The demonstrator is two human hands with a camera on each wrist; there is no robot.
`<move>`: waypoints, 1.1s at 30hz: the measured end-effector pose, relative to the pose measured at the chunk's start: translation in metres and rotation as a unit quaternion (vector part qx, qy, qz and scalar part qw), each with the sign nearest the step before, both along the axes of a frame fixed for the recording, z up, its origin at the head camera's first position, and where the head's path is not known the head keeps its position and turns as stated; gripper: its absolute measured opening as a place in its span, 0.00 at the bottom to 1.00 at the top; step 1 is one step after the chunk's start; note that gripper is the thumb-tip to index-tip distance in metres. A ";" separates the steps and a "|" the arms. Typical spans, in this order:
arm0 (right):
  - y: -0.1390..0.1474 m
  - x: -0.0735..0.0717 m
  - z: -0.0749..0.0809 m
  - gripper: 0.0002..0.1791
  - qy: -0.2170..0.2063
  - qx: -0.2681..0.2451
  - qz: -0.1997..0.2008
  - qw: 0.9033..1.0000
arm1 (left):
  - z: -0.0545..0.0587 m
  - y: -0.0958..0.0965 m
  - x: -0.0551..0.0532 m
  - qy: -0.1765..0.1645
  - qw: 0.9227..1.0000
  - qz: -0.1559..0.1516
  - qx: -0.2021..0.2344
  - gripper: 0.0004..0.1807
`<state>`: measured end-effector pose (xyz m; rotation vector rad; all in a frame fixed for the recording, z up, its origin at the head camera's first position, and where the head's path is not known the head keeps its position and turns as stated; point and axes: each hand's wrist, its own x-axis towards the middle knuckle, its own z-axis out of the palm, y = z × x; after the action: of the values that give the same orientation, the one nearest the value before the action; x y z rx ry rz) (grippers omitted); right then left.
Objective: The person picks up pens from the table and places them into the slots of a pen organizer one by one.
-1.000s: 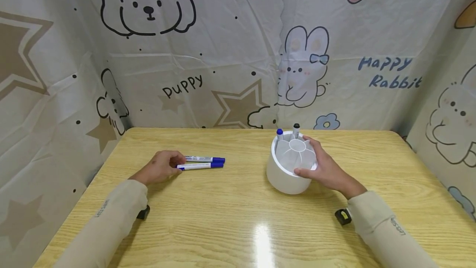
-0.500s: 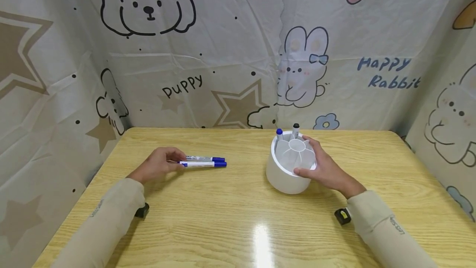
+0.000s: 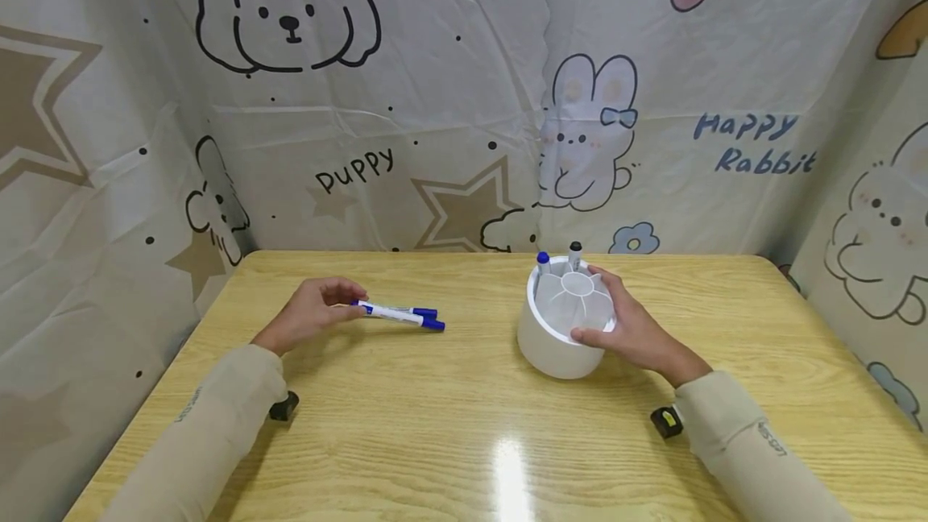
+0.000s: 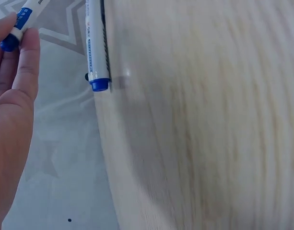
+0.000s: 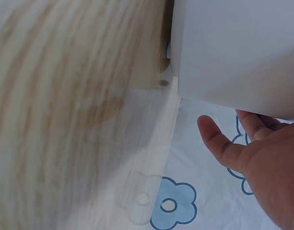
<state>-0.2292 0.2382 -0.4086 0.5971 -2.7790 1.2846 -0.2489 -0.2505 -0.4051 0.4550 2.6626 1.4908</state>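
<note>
My left hand [image 3: 312, 316] pinches a white marker [image 3: 397, 315] with a blue cap near its back end, thumb on one side and fingers on the other. In the left wrist view the blue end of this marker [image 4: 23, 21] shows between the fingertips. A second blue-capped marker [image 4: 96, 52] lies on the table just beyond it. On the right, my right hand [image 3: 638, 337] holds the rim of a round white pen holder [image 3: 554, 353], thumb at the near side and fingers behind. Inside the holder stand a blue-capped marker [image 3: 544, 263] and a black-capped marker [image 3: 576, 254].
The light wooden table [image 3: 435, 425] reaches back to a printed cloth curtain [image 3: 449, 103], which also hangs along both sides. Several divided compartments [image 3: 577, 284] ring a round centre in the holder. A small black camera sits under each wrist.
My left hand has lifted the nearer marker and moved slightly away from me; its capped tip now slants toward me across the other marker. The right hand and holder have stayed in place.
</note>
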 end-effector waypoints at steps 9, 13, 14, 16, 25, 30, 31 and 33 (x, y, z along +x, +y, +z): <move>0.000 0.000 0.000 0.55 -0.005 0.003 -0.004 1.000 | 0.008 0.004 -0.002 0.001 0.999 0.033 0.036 0.18; -0.001 0.001 0.001 0.55 -0.008 0.006 -0.006 1.000 | 0.010 0.005 -0.002 -0.003 0.998 0.034 0.060 0.19; -0.001 0.001 0.001 0.55 -0.008 0.006 -0.006 1.000 | 0.010 0.006 -0.003 -0.003 0.997 0.035 0.067 0.19; -0.001 0.001 0.001 0.55 -0.009 0.007 -0.007 1.000 | 0.011 0.007 -0.003 -0.002 0.996 0.035 0.083 0.20; -0.001 0.001 0.000 0.55 0.000 0.011 -0.006 1.000 | 0.016 0.019 -0.005 -0.005 0.986 0.022 0.164 0.22; -0.001 0.001 0.001 0.54 0.009 0.014 -0.004 1.000 | 0.020 0.025 -0.005 -0.003 0.984 0.026 0.178 0.21; -0.001 0.001 0.001 0.54 0.009 0.015 -0.004 1.000 | 0.021 0.026 -0.006 -0.004 0.983 0.030 0.179 0.21; -0.001 0.001 0.001 0.54 0.008 0.016 -0.005 1.000 | 0.023 0.028 -0.007 -0.003 0.984 0.035 0.175 0.20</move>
<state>-0.2284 0.2371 -0.4076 0.5921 -2.7908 1.2310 -0.2554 -0.2229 -0.3823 0.3743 2.4380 1.9870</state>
